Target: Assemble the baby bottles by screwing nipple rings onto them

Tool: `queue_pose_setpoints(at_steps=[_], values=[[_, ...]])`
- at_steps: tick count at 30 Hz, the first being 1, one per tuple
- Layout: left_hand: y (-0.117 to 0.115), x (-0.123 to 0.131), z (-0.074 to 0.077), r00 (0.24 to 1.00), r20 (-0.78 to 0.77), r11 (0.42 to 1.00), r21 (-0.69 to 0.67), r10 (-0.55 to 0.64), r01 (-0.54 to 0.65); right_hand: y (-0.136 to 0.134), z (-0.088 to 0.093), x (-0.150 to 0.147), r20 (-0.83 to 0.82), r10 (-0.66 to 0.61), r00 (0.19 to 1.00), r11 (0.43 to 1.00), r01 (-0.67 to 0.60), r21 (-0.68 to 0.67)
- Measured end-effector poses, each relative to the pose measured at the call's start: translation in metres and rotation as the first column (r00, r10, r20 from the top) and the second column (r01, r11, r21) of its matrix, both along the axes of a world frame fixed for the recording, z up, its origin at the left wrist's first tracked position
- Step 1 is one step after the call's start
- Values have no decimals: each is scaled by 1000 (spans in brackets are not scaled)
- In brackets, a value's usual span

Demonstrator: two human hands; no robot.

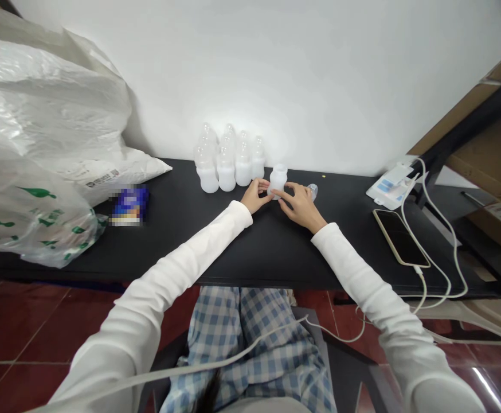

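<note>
A white baby bottle without a clear cover stands upright near the back of the black table, between my hands. My left hand has its fingertips on the bottle's left side, low down. From the right, my right hand closes thumb and fingers about the lower part. Just behind my right hand lies a clear domed cover, partly hidden by the fingers. To the left, several baby bottles with clear covers over white bodies stand grouped close to the wall.
Large white plastic bags bulge over the table's left end, beside a small blue packet. At the right lie a phone on a white cable and a white power strip. Cardboard boxes fill a rack farther right.
</note>
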State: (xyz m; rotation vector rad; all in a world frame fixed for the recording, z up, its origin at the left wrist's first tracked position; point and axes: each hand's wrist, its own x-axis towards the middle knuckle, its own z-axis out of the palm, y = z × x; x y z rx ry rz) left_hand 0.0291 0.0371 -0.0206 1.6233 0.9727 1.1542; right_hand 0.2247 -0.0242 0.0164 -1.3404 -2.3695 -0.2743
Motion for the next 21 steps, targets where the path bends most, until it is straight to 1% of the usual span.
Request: queue_pose_setpoints(at_steps=[3, 6, 9, 13, 18, 21], values=[[-1, -2, 0, 994, -103, 997, 76, -20, 28, 5, -1, 1, 26, -58, 998, 998, 58, 2], [0, -3, -1, 985, -174, 992, 117, -21, 42, 12, 2, 4, 30, -138, 990, 990, 137, 19], [1, -3, -3, 975, -223, 990, 136, -7, 38, 19, 7, 11, 14, -226, 974, 974, 225, 37], [1, -3, -2, 958, -285, 983, 177, -4, 57, 28, 10, 25, -17, -332, 943, 943, 333, 19], [-1, -5, 1, 948, -319, 976, 204, -12, 81, 42, 6, 46, -93, -423, 901, 906, 421, -42], [-2, -5, 2, 949, -316, 976, 202, -9, 76, 51, 2, 51, -137, -478, 868, 879, 470, -86]])
